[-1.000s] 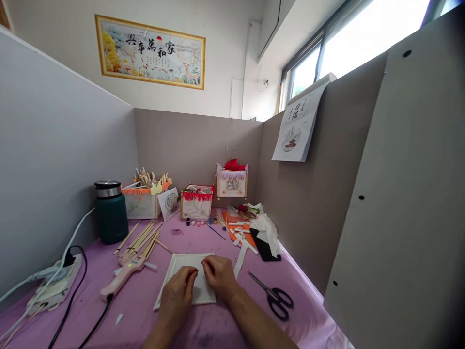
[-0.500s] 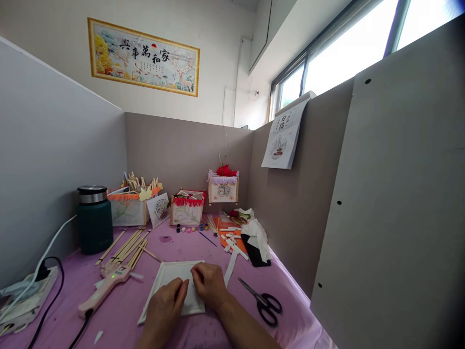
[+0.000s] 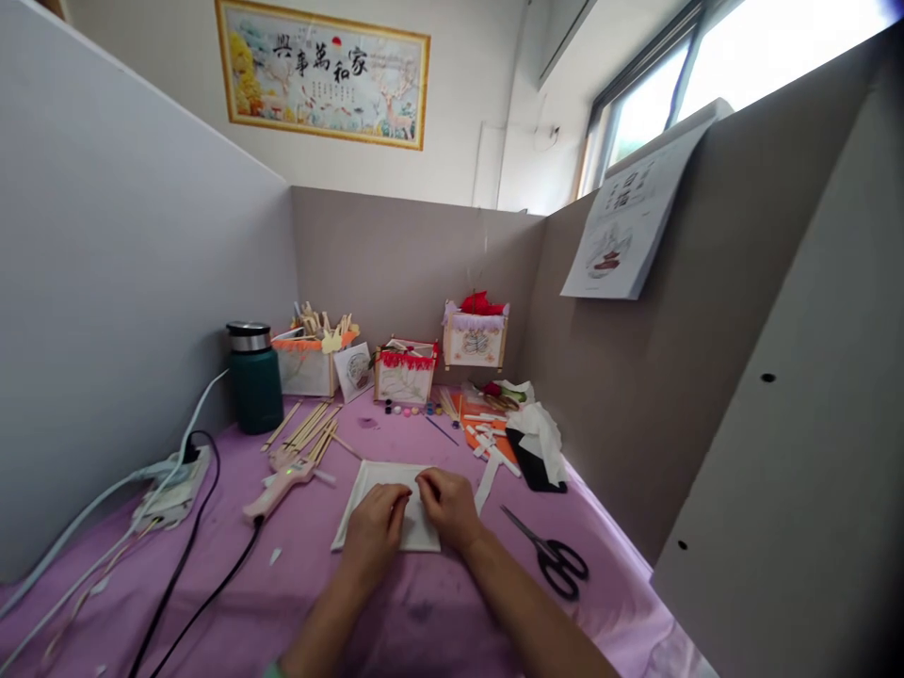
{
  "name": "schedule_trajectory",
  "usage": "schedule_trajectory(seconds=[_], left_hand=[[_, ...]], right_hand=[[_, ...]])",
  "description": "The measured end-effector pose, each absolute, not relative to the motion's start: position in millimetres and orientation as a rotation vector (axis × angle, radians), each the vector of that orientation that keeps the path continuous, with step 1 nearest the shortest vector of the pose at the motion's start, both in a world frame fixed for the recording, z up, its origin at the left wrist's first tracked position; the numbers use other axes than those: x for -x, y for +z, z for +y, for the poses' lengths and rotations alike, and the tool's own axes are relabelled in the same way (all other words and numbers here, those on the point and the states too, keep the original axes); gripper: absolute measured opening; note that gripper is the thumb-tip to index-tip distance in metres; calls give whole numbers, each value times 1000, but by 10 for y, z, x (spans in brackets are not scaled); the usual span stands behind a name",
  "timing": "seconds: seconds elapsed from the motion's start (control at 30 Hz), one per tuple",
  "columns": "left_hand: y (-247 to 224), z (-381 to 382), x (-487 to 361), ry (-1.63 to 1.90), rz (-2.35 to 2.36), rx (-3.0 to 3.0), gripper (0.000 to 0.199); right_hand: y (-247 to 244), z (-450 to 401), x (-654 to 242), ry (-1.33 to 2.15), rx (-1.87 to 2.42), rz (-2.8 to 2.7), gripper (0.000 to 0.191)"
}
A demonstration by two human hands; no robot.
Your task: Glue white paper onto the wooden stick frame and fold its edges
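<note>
A white square panel with a raised rim (image 3: 351, 513) lies on the purple cloth in front of me. Over its left part is my left hand (image 3: 379, 520), fingers curled in and thumb pressed to them. My right hand (image 3: 446, 504) is closed in a pinch over the panel's right side, a small gap from the left. Whatever the fingertips hold is too small to make out. Black-handled scissors (image 3: 555, 557) lie to the right of my right hand. A white strip (image 3: 488, 484) rests just beyond that hand.
At the left are a pink glue gun (image 3: 281, 492), wooden sticks (image 3: 311, 426), a green bottle (image 3: 255, 391) and a power strip (image 3: 173, 490) with cables. Decorated boxes (image 3: 405, 377) stand at the back. White tissue (image 3: 542, 439) and orange sheets lie back right.
The camera view has shifted, so the whole scene sits further right and higher. Both hands remain closed over the panel, with little visible change between them.
</note>
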State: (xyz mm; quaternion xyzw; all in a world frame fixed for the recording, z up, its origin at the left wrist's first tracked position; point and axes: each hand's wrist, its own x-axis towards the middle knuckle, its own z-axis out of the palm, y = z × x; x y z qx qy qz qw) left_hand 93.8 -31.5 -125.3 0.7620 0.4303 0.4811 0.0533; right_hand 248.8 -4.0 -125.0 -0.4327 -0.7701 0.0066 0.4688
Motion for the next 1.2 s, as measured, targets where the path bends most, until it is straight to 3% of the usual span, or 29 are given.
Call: schedule_trajectory(seconds=[0.43, 0.73, 1.03, 1.2], left_hand=[[-1215, -410, -972, 1402, 1284, -2079, 20], [-1118, -229, -735, 1634, 801, -873, 5], [-1066, -221, -646, 1552, 463, -488, 37], [-1029, -247, -660, 1547, 445, -449, 35]], right_hand=[[-1259, -47, -2507, 91, 1043, -1862, 22], [-1258, -33, -2518, 83, 1050, -1864, 22], [-1261, -33, -2526, 93, 1056, -1868, 22], [-1274, -25, -2525, 94, 1060, -1860, 21]])
